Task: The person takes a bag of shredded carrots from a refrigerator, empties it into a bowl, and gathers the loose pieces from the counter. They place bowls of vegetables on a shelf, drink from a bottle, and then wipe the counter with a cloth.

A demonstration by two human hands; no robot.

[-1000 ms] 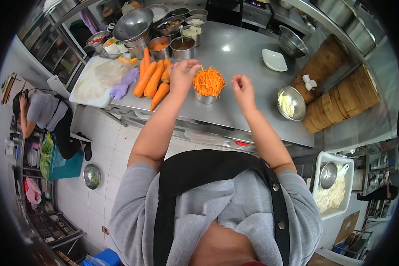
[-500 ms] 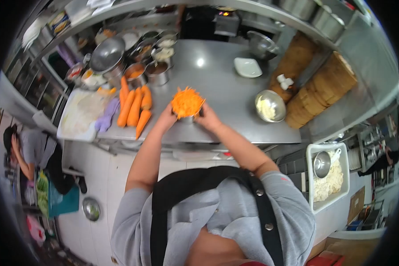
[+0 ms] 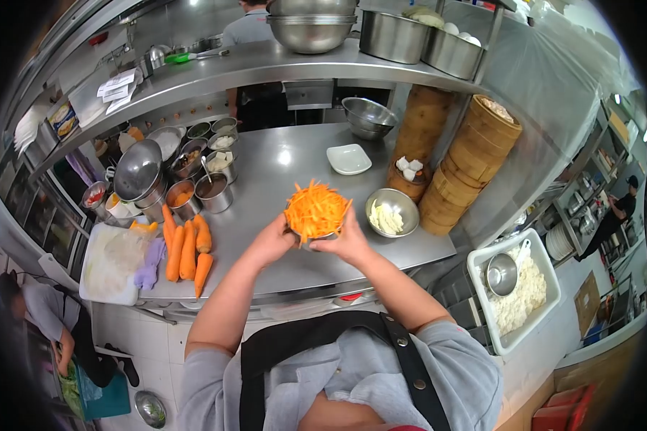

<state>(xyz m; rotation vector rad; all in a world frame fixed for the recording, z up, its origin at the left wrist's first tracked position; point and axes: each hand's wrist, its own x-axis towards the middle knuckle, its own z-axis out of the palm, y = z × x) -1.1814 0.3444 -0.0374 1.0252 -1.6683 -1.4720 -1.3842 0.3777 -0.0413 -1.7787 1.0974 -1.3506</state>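
Between my hands is a metal container (image 3: pixel 322 235) heaped high with shredded carrot (image 3: pixel 316 208). My left hand (image 3: pixel 274 240) grips its left side, and my right hand (image 3: pixel 346 238) grips the right, with the thumb near the bottom rim. Most of the container is hidden by the carrot and my fingers. Several whole peeled carrots (image 3: pixel 187 251) lie on the steel counter (image 3: pixel 266 172) to the left. Right of my right hand stands a metal bowl (image 3: pixel 392 213) with pale yellow pieces inside.
At left are a white cutting board (image 3: pixel 111 262), a purple glove or cloth (image 3: pixel 150 263) and several metal pots (image 3: pixel 213 192). A white dish (image 3: pixel 349 159) and bamboo steamers (image 3: pixel 461 179) stand farther right. A shelf (image 3: pixel 251 66) spans above. Another person (image 3: pixel 57 323) bends at lower left.
The camera view has tilted up, showing more of the shelf and a person behind it. Both hands still hold the heaped container, which now appears larger and nearer. The person at left has lowered a hand.
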